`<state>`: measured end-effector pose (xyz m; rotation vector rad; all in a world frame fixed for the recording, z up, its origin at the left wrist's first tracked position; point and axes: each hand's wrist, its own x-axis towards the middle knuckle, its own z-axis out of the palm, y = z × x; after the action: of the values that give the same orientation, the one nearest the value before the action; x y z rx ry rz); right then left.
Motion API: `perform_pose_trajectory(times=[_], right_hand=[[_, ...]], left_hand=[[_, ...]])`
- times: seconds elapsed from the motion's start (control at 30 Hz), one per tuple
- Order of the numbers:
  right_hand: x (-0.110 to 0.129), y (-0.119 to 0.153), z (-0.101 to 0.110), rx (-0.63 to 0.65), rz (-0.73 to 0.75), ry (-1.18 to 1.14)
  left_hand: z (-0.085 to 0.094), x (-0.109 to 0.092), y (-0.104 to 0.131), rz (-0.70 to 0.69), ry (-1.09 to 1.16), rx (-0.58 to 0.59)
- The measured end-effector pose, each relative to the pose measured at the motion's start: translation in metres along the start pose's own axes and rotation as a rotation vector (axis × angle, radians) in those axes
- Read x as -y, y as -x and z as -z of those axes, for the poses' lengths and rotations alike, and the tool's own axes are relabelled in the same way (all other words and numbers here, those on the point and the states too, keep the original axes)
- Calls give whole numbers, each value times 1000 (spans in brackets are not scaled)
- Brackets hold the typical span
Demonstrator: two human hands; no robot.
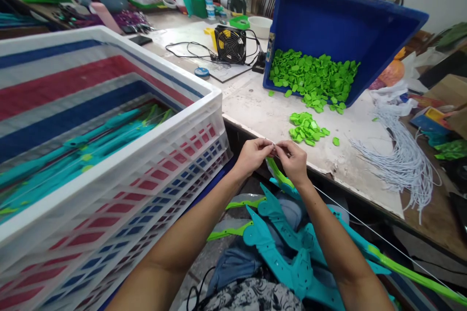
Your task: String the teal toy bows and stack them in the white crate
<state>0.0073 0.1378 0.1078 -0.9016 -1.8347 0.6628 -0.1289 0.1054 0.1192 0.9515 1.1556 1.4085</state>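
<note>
Nearest of all, teal toy bows (292, 248) with green tips lie stacked across the lap, below and behind the grip. A thin white string (368, 231) runs from the pinch out to the right and down, toward the far green end of one bow (416, 277).

Just above that, at the table's edge, the left hand (251, 155) and the right hand (294, 160) meet fingertip to fingertip. Both are pinched narrow on the string's end and what looks like a tiny pale bit between them; whether it is a knot or a bead is too small to tell. The green limb tip (275, 172) of the bow sits directly under the pinch, touching the right hand's underside.

To do this well, I judge the string should stay lightly taut along its run, so the end does not slip from the pinch, and the fingertips should stay close to the limb tip so little slack forms.

Just beyond the grip, a small heap of green plastic pieces (306, 129) lies on the table (255, 107). To its right, a bundle of white cords (404, 160) fans out. Farther off, a tilted blue bin (328, 19) spills more green pieces. To the left of the grip stands a white crate (153, 165) lined with striped sheet, bows inside.
</note>
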Motion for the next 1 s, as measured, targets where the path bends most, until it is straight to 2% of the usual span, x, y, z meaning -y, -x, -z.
perform_pose_trajectory(times=[0.13,0.4,0.57,0.77,0.9,0.97,1.0], right_hand=[[0,3,-6,14,-256,-193],[9,1,-12,-90,-403,-276],[9,4,-12,-111,-321,-176],[5,2,-11,-50,-368,-199],[8,6,-12,-88,-156,95],[8,8,-14,-53,-59,199],[6,8,-16,-22,-31,230]], left_hand=[[-4,9,-3,-31,38,-62],[-7,12,-2,-49,70,-105],[-6,11,-1,-40,38,-89],[-5,15,-2,-128,-194,-136],[-6,3,3,-140,-349,-151],[-4,-6,4,-92,-373,-141],[-2,-9,2,-51,-360,-100]])
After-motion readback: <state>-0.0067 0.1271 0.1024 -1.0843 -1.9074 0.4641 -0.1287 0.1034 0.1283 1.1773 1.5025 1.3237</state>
